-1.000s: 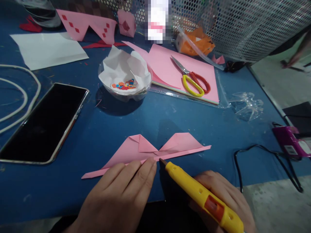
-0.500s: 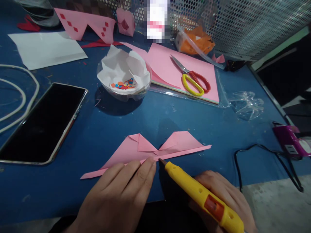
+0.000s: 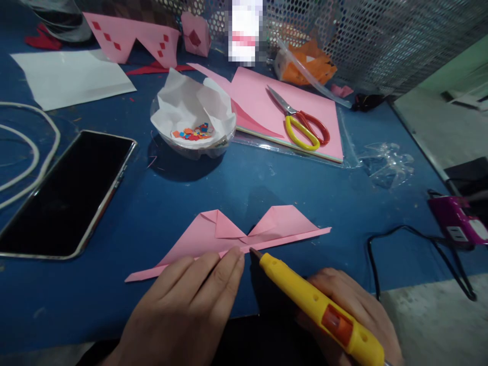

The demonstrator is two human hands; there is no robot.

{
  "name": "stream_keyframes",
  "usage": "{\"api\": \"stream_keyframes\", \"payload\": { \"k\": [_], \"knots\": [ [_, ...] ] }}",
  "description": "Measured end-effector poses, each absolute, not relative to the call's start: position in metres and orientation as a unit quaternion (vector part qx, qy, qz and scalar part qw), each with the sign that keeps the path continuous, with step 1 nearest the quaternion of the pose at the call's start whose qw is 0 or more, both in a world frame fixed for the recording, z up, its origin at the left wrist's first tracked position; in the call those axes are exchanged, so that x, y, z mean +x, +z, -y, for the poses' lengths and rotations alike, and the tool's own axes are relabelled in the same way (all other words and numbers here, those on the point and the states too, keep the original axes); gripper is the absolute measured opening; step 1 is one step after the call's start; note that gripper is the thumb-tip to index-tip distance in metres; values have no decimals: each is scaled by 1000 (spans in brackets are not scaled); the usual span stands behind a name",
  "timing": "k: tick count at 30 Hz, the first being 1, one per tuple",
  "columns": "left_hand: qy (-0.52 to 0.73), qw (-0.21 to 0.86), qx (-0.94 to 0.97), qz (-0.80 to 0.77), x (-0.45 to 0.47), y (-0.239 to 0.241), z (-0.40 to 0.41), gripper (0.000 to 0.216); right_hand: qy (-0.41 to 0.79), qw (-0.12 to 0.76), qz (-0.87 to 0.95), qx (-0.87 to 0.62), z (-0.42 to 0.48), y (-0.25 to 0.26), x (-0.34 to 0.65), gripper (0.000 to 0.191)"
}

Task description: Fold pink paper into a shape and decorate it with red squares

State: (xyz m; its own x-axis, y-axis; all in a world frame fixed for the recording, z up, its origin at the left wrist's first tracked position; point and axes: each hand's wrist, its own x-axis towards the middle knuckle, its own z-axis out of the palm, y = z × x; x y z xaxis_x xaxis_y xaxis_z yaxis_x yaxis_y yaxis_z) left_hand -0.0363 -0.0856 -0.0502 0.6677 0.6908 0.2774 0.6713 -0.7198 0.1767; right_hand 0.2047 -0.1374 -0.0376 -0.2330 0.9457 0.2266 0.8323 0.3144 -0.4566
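Observation:
Folded pink paper (image 3: 206, 236) lies in front of me, with two raised peaks and a narrow strip along its near edge. My left hand (image 3: 190, 300) rests flat on that strip, fingers stretched out, pressing the paper down. A yellow glue gun (image 3: 293, 290) with a red-orange slot in its side is held in my right hand (image 3: 351, 305). Its dark nozzle tip is at the paper's near edge, just right of my left fingertips; I cannot tell whether it touches. The glue gun's body partly hides the right fingers, and its handle is out of sight.
Beyond the paper stands a bowl (image 3: 194, 147) lined with white paper, holding small coloured bits. Scissors (image 3: 292, 119) lie on pink sheets (image 3: 251, 91). A phone (image 3: 68, 193) and white cable (image 3: 53, 137) are at left. A black cord (image 3: 371, 254) and purple power adapter (image 3: 453, 218) sit at right.
Hardly anything differs. The view has shifted very slightly; both hands, the pink paper and the glue gun keep the same positions relative to one another.

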Motion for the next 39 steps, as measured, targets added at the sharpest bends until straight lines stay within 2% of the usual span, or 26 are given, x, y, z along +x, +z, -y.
{"api": "stream_keyframes", "payload": {
  "k": [7, 13, 18, 24, 27, 31, 36, 39],
  "knots": [
    [160, 34, 914, -372, -39, -50, 86, 40, 117, 230, 769, -585, 141, -37, 207, 20],
    [165, 18, 915, -368, -36, -49, 84, 40, 125, 213, 782, -572, 141, -37, 210, 13],
    [168, 15, 913, -371, -37, -51, 86, 39, 105, 244, 777, -571, 143, -36, 209, 14],
    [151, 18, 919, -364, -41, -51, 87, 36, 134, 276, 755, -580, 147, -35, 208, 6],
    [150, 17, 919, -365, -43, -52, 87, 36, 138, 262, 760, -579, 147, -36, 210, 5],
    [155, 11, 916, -369, -43, -53, 87, 37, 147, 237, 777, -564, 145, -36, 212, 9],
    [134, 16, 923, -361, -43, -50, 86, 36, 159, 261, 746, -592, 146, -30, 213, 20],
    [131, 18, 922, -364, -45, -51, 86, 37, 131, 270, 739, -603, 148, -27, 220, 21]
  ]
}}
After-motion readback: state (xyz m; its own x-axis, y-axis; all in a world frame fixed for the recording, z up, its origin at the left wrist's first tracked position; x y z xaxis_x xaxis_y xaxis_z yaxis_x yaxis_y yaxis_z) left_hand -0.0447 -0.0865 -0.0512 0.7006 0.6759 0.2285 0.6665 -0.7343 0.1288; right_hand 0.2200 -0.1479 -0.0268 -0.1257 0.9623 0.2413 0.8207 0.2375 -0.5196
